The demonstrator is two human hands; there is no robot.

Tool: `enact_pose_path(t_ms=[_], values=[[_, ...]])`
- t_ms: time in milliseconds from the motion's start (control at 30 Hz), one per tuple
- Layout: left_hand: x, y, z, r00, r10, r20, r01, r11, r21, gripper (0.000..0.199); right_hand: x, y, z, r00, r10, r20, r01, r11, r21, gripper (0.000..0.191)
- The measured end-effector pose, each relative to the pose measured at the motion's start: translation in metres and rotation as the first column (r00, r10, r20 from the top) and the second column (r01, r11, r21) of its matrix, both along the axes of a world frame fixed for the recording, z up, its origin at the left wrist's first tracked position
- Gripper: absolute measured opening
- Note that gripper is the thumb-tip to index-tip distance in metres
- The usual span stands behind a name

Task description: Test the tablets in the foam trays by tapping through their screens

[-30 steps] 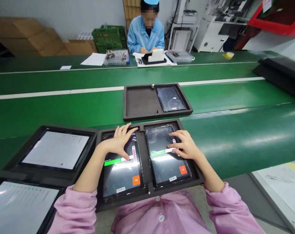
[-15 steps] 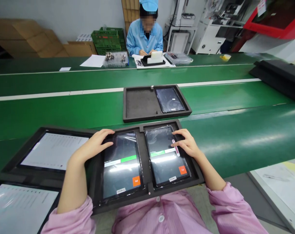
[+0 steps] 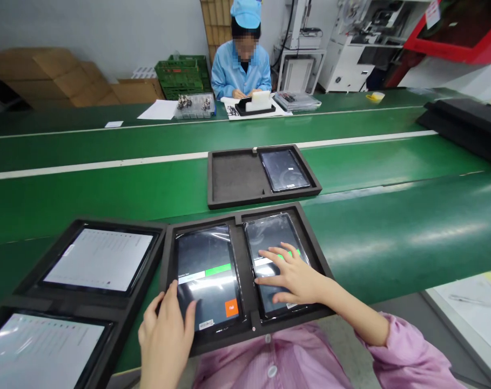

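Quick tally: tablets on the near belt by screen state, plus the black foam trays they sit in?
Dark-screen tablets with a green bar, under the hands: 2 (left hand at one, right hand on the other)
Dark-screen tablet in the far tray: 1
White-screen tablets at left: 2
Black foam trays: 4
Total: 5 tablets, 4 trays

A pink garment with long sleeves is worn, its cloth gathered in soft folds. The right sleeve (image 3: 407, 351) is seen pushed up above the bare forearm, and the left hand (image 3: 166, 337) and right hand (image 3: 296, 278) are bare, without gloves or rings. Two round, pale buttons (image 3: 272, 371) are set down the front of the garment, one above the other.
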State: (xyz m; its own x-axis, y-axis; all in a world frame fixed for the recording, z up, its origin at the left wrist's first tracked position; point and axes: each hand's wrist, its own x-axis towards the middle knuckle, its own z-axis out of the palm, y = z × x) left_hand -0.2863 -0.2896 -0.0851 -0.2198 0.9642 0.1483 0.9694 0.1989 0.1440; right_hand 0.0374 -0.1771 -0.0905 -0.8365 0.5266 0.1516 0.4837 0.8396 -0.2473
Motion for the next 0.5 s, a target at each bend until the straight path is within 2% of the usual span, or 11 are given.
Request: enact_pose_path(t_ms=[67, 167, 233, 267, 333, 433, 467, 500], values=[[0.013, -0.005, 0.001, 0.998, 0.008, -0.07, -0.009, 1.0, -0.009, 0.06, -0.001, -0.002, -0.002, 1.0, 0.014, 0.004, -0.014, 1.0, -0.006, 0.047], [0.024, -0.005, 0.007, 0.987, -0.119, -0.112, 0.109, 0.989, -0.096, 0.056, 0.01, 0.004, 0.0, 1.0, -0.003, -0.006, 0.003, 1.0, -0.008, 0.03], [0.024, 0.004, 0.019, 0.967, -0.247, -0.056, 0.228, 0.946, -0.23, 0.055, 0.021, 0.015, 0.005, 0.999, -0.029, -0.037, 0.029, 1.0, -0.011, 0.022], [0.022, 0.014, 0.027, 0.95, -0.313, 0.003, 0.3, 0.907, -0.296, 0.054, 0.027, 0.024, 0.007, 0.997, -0.054, -0.058, 0.052, 0.998, -0.025, 0.022], [0.016, 0.043, 0.044, 0.883, -0.439, 0.167, 0.469, 0.796, -0.383, 0.054, 0.037, 0.045, 0.01, 0.988, -0.119, -0.103, 0.11, 0.99, -0.086, 0.029], [0.01, 0.107, 0.064, 0.717, -0.578, 0.389, 0.697, 0.61, -0.378, 0.047, 0.042, 0.085, 0.011, 0.964, -0.207, -0.165, 0.176, 0.967, -0.185, 0.04], [0.011, 0.129, 0.066, 0.689, -0.602, 0.404, 0.725, 0.589, -0.358, 0.042, 0.04, 0.098, 0.009, 0.951, -0.239, -0.196, 0.2, 0.959, -0.199, 0.042], [0.012, 0.149, 0.067, 0.702, -0.609, 0.369, 0.712, 0.617, -0.336, 0.037, 0.037, 0.109, 0.007, 0.931, -0.28, -0.236, 0.235, 0.951, -0.2, 0.043]])
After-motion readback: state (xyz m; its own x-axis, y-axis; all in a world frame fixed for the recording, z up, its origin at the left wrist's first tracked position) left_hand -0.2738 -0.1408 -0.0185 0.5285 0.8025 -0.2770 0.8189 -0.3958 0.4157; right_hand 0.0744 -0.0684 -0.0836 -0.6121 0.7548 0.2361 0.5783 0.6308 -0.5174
